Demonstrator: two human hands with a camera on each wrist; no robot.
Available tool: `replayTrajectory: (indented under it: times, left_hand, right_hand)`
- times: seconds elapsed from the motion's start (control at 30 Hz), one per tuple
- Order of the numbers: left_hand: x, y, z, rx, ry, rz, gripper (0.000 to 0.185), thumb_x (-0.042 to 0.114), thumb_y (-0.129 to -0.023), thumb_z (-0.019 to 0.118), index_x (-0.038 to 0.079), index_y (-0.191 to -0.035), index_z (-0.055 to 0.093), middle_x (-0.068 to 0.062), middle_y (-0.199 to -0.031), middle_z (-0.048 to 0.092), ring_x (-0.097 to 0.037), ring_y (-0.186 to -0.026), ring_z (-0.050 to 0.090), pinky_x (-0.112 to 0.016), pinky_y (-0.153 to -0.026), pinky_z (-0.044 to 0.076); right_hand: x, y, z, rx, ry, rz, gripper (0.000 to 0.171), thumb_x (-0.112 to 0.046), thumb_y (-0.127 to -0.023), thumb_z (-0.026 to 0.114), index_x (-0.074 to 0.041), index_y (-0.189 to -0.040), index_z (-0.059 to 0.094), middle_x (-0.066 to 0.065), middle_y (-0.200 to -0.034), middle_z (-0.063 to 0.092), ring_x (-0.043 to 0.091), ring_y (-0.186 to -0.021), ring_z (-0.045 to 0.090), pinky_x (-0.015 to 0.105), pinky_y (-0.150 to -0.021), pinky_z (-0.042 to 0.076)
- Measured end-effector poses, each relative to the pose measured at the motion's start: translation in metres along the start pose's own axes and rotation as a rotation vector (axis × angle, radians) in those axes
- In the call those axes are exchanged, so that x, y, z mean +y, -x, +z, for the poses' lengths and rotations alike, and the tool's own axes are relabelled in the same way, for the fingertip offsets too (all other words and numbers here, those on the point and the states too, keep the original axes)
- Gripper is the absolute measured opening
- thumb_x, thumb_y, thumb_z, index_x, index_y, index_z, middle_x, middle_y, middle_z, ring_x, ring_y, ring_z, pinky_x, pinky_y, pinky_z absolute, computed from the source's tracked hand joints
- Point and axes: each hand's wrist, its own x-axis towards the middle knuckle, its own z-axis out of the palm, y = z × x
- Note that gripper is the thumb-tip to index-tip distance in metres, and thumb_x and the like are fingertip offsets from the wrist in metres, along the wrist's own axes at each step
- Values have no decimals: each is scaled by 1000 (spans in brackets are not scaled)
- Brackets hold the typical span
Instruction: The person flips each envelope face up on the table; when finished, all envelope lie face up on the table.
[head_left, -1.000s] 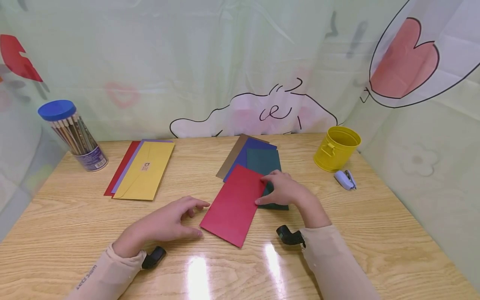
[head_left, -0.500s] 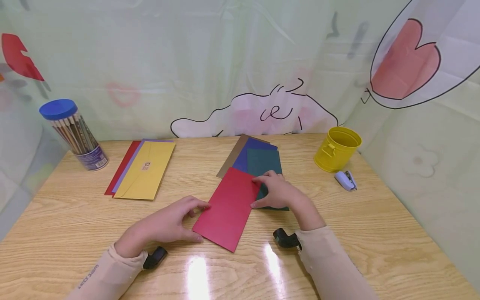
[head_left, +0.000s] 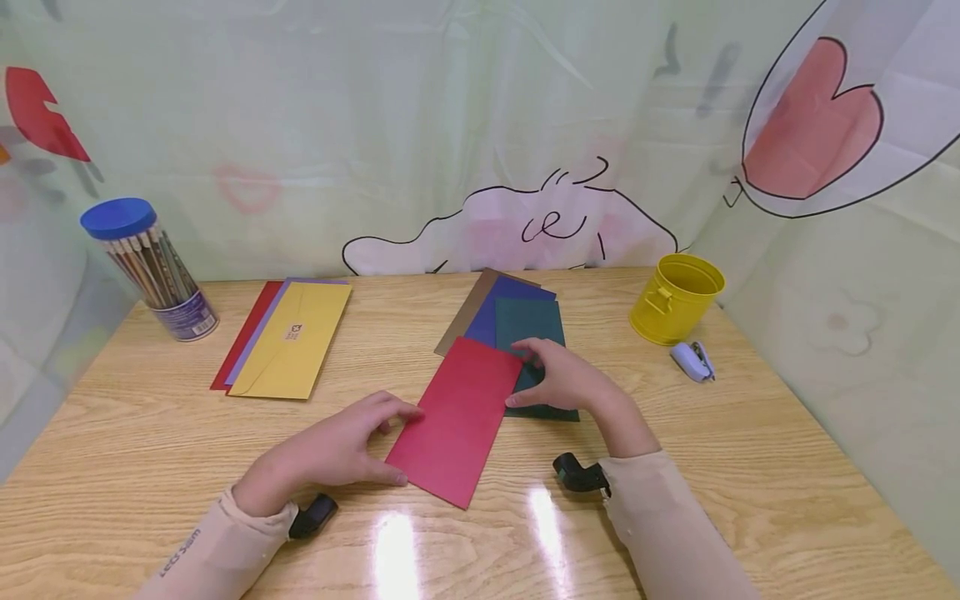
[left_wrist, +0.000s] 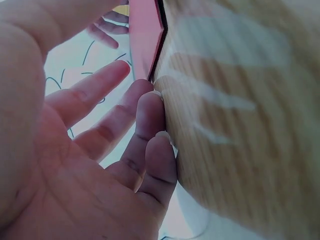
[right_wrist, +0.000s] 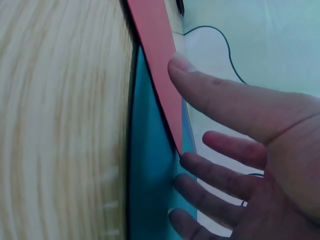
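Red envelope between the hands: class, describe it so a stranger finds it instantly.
On the wooden table, look between the left hand and right hand. The red envelope there overlaps the green envelope. Its bright red stands apart from the blue envelope and brown envelope.

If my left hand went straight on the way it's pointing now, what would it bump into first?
Most likely the red envelope: in the head view, the index fingertip of the left hand overlaps its edge, though whether they touch is hard to tell.
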Motion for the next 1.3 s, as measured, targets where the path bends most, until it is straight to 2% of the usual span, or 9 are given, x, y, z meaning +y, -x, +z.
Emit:
replayTrajectory:
  times: [0.17,0.3,0.53,0.7,0.97,1.13,1.3]
  left_hand:
    - [0,0,1,-15,18,13,76,33,-78,89,12,-142,54,0,-137,49,-25,-119,52,-46,-102,44]
    - [1,0,3,-13,-4,21,83,41,-75,90,11,-144,53,0,-137,48,-24,-121,50,-47,-103,43]
    - [6,-3,10,-11,-181,3,96,52,-72,88,9,-149,50,0,-131,45,-24,-121,43,-46,-98,41]
    - [11,-3,11,-9,-213,-9,93,49,-73,89,7,-147,52,-2,-132,45,-26,-119,45,-48,-98,41]
    - [14,-3,11,-1,-240,9,87,50,-74,88,8,-144,56,0,-130,47,-25,-118,46,-48,-98,40]
    - [13,-4,12,7,-262,46,84,51,-75,86,5,-140,60,-1,-131,49,-24,-119,48,-46,-100,42]
    - [14,-4,11,21,-323,124,73,49,-77,86,1,-129,67,-3,-130,55,-23,-120,50,-42,-101,44]
  right_hand:
    - [2,-1,-1,-11,-49,-3,90,-24,-81,87,-4,-153,37,21,-146,43,40,-129,47,50,-96,50]
    - [4,-1,-1,-4,-77,13,91,-23,-81,87,-5,-154,35,23,-148,39,42,-129,47,49,-91,53]
    - [7,-3,2,8,-27,-30,74,-25,-83,86,-4,-145,51,19,-146,45,40,-125,49,48,-94,51]
    - [9,-6,6,18,30,-62,63,-29,-85,84,-1,-136,61,18,-139,51,37,-124,51,48,-99,48]
    - [10,-9,9,32,73,-123,61,-28,-86,83,1,-135,61,19,-137,51,37,-126,48,49,-101,46]
    - [9,-9,11,35,82,-125,61,-28,-86,83,0,-136,61,19,-137,50,39,-129,45,50,-101,45]
    - [9,-8,11,35,87,-114,61,-29,-86,82,-1,-136,61,18,-138,50,40,-129,43,51,-101,46]
